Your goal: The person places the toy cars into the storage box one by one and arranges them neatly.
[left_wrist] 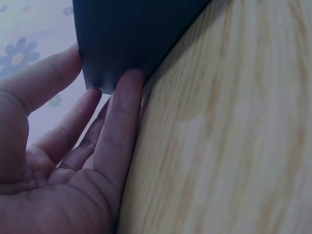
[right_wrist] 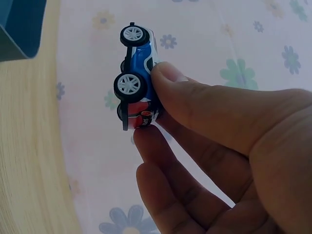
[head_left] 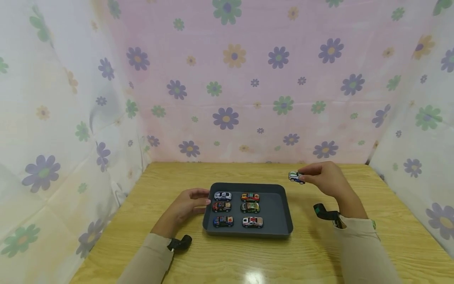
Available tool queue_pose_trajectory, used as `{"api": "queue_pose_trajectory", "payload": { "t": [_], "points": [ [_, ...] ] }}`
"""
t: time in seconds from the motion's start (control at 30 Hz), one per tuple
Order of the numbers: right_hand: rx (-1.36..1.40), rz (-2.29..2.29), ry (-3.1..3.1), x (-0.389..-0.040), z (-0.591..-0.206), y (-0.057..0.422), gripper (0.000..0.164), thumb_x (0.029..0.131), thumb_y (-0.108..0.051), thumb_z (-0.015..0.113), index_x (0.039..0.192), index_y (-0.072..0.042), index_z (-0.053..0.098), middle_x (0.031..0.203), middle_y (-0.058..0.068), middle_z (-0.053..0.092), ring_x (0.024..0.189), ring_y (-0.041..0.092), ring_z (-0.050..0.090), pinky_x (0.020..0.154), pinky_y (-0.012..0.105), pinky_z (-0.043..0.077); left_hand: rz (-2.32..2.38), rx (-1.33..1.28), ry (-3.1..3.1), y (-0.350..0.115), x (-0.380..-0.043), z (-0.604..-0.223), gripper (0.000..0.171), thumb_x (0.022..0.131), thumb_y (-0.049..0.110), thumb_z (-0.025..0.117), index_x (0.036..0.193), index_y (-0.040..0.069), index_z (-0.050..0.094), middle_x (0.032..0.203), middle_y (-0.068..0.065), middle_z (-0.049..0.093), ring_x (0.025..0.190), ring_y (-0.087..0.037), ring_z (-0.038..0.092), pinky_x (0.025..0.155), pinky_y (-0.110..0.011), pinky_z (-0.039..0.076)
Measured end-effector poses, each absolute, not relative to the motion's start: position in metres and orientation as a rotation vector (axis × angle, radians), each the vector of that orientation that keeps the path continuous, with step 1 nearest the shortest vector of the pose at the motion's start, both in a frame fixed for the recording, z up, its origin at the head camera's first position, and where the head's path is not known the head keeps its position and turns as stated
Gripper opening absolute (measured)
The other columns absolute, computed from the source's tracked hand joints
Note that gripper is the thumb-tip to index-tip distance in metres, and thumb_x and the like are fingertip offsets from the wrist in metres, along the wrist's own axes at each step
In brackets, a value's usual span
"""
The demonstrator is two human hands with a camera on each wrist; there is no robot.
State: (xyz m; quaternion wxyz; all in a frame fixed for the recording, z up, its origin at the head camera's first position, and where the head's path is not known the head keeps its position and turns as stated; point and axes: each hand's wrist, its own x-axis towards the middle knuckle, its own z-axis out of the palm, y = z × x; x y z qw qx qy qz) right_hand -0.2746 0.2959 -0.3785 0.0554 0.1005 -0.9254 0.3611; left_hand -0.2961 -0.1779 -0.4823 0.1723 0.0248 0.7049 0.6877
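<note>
My right hand (head_left: 328, 179) pinches a small toy car (head_left: 295, 177) between thumb and fingers, held up to the right of the tray's far corner. In the right wrist view the toy car (right_wrist: 139, 73) shows blue, red and white bodywork, black tyres and pale spoked wheels. My left hand (head_left: 188, 204) is at the left side of a dark grey tray (head_left: 276, 234), its fingertips (left_wrist: 129, 80) against the outer wall, fingers loosely extended. Inside the tray, several toy cars stand in two columns, among them a white one (head_left: 222, 196) and a red-orange one (head_left: 250, 197).
The tray's right part shows bare floor (head_left: 274, 209) beside the cars. Beneath everything is a wood-grain table (head_left: 170, 177). Flowered cloth (head_left: 248, 90) hangs behind the table and along both sides. A black wrist-camera mount (head_left: 324, 213) juts out below my right hand.
</note>
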Motion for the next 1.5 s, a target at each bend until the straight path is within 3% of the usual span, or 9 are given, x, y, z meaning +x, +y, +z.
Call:
{"api": "queue_pose_trajectory", "payload": {
  "t": [0.37,0.7,1.23,1.5],
  "points": [
    [0.426,1.111,-2.799,-0.279,-0.386,0.270,0.022,0.095,-0.022,0.077,0.115,-0.015,0.080,0.103,0.005,0.079,0.089,0.019,0.074,0.075,0.037,0.061,1.952,0.075,2.000,-0.178,-0.295,-0.482,0.053,0.091,0.012,0.081,0.138,0.002,0.060,0.135,-0.018,0.064,0.112,-0.023,0.069,0.094,-0.043,0.062],
    [0.432,1.116,-2.863,-0.281,-0.398,0.245,0.022,0.095,-0.022,0.077,0.116,-0.015,0.080,0.107,0.004,0.079,0.095,0.021,0.074,0.082,0.044,0.062,1.943,0.080,2.011,-0.179,-0.295,-0.481,0.053,0.091,0.012,0.081,0.138,0.003,0.061,0.136,-0.017,0.064,0.113,-0.024,0.069,0.094,-0.043,0.061],
    [0.439,1.022,-2.953,-0.289,-0.416,0.229,0.018,0.093,-0.013,0.078,0.111,-0.011,0.081,0.104,0.005,0.079,0.087,0.015,0.073,0.077,0.039,0.063,1.917,0.137,2.001,-0.178,-0.297,-0.482,0.059,0.089,0.014,0.083,0.141,0.000,0.057,0.138,-0.019,0.061,0.113,-0.023,0.068,0.096,-0.043,0.061],
    [0.451,0.991,-2.977,-0.290,-0.421,0.224,0.017,0.093,-0.013,0.079,0.110,-0.011,0.082,0.105,0.004,0.079,0.090,0.019,0.074,0.078,0.039,0.063,1.924,0.129,1.998,-0.178,-0.295,-0.481,0.059,0.088,0.014,0.084,0.139,0.001,0.059,0.135,-0.017,0.064,0.112,-0.023,0.069,0.094,-0.043,0.062]
  ]
}}
